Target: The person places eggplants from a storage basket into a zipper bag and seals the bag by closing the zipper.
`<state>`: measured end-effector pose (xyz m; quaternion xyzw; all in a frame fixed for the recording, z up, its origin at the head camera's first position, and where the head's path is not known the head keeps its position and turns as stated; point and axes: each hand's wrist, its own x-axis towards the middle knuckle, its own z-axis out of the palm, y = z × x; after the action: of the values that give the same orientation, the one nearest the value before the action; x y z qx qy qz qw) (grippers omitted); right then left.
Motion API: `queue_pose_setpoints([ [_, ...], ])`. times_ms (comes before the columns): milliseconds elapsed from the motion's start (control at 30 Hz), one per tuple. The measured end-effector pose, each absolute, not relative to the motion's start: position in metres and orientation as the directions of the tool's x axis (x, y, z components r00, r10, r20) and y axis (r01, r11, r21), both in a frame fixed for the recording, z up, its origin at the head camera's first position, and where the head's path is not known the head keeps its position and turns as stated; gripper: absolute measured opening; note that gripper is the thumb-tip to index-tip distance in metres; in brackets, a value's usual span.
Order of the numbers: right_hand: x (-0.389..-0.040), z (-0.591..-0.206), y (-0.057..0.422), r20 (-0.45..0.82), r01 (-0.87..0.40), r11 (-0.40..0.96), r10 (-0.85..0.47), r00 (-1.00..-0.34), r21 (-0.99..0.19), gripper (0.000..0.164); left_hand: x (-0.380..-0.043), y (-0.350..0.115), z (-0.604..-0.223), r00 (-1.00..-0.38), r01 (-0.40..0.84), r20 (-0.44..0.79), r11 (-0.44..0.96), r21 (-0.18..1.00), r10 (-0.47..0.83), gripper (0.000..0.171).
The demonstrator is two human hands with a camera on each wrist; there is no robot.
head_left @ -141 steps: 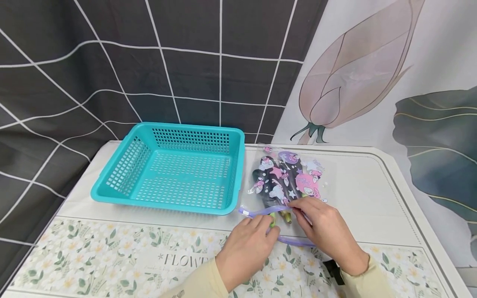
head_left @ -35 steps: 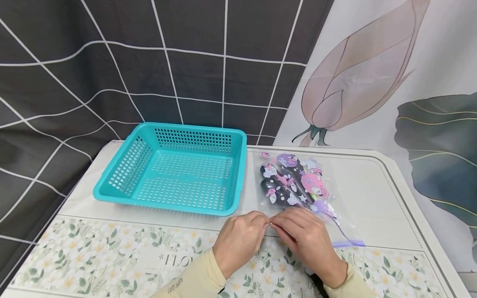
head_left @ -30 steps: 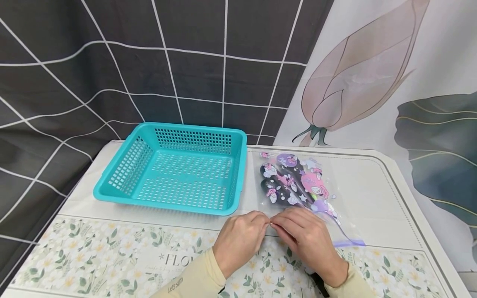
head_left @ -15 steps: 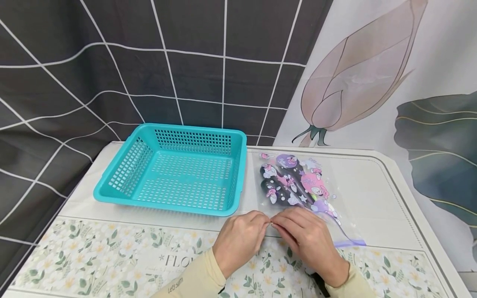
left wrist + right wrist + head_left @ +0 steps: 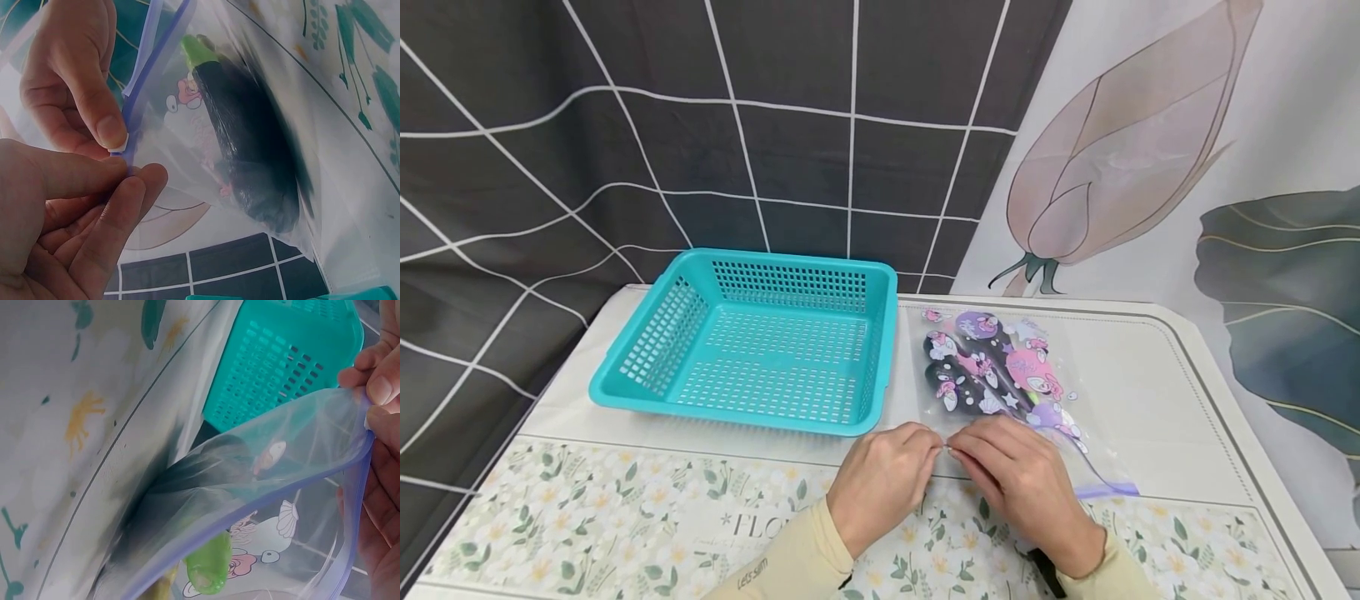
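A clear zip bag [image 5: 1033, 367] printed with pink and purple cartoon figures lies to the right of the basket, its purple zip strip [image 5: 1107, 490] facing the person. Inside is a dark eggplant [image 5: 250, 137] with a green stem [image 5: 209, 565]; a second, yellowish stem end [image 5: 164, 586] shows beside it. My left hand [image 5: 886, 479] pinches the left corner of the bag's mouth. Close against it, my right hand [image 5: 1026, 479] pinches the small white zip slider [image 5: 119, 147] between thumb and finger. In the right wrist view the mouth gapes beyond the slider.
A turquoise basket [image 5: 737, 415] with nothing in it stands left of the bag, near the table's back edge. The white table [image 5: 1142, 392] has a flower-printed cover [image 5: 602, 517] along its front. Behind hang a dark grid-lined curtain [image 5: 790, 150] and a flower-patterned one [image 5: 1105, 167].
Earlier the hands were at the bag's mouth, where the stems stuck out; the stems are now inside and both hands meet at its left corner. Over the last second they barely move.
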<state>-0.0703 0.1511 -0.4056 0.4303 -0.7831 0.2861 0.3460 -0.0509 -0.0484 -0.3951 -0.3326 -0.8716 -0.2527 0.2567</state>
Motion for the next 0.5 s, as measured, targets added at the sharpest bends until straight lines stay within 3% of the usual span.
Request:
queue_pose_setpoints([
  [500, -0.0717, -0.4033, 0.1529, 0.793, -0.867, 0.48, -0.472, -0.386, -0.136, 0.026, -0.0526, -0.0511, -0.393, -0.663, 0.707, 0.595, 0.642, 0.298, 0.454, 0.006],
])
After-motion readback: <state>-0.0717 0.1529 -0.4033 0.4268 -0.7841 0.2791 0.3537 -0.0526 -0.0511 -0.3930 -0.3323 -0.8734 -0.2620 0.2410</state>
